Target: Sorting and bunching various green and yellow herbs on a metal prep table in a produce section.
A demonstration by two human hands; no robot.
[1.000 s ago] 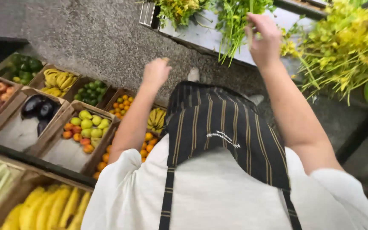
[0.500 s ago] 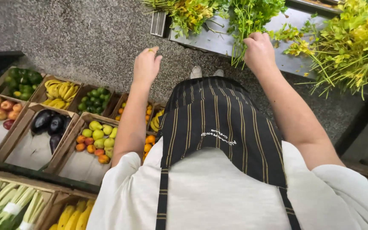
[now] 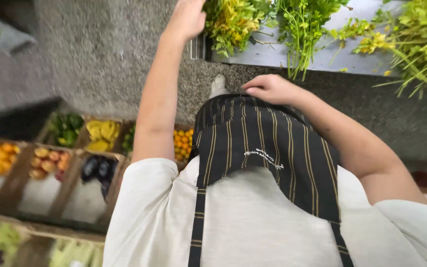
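Note:
My left hand (image 3: 188,19) is raised to the left edge of a bunch of yellow-flowered greens (image 3: 231,22) lying on a metal tray (image 3: 273,53). Its fingers reach into the leaves, and the grip is hidden. My right hand (image 3: 269,89) hangs lower, at the top of my black striped apron (image 3: 268,148), fingers curled together and holding nothing. A bunch of thin green herbs (image 3: 302,29) droops over the tray's edge just above that hand.
More yellow-green bunches (image 3: 416,37) fill the tray's right end. Wooden crates on the left hold small orange fruit (image 3: 181,141), yellow fruit (image 3: 102,133), green vegetables (image 3: 67,128), dark aubergines (image 3: 97,169) and reddish fruit (image 3: 48,160). My shoe (image 3: 218,85) stands on speckled grey floor.
My left hand has risen from mid-air to the yellow-flowered bunch. My right hand has dropped away from the green herbs to my apron. The view has swung left.

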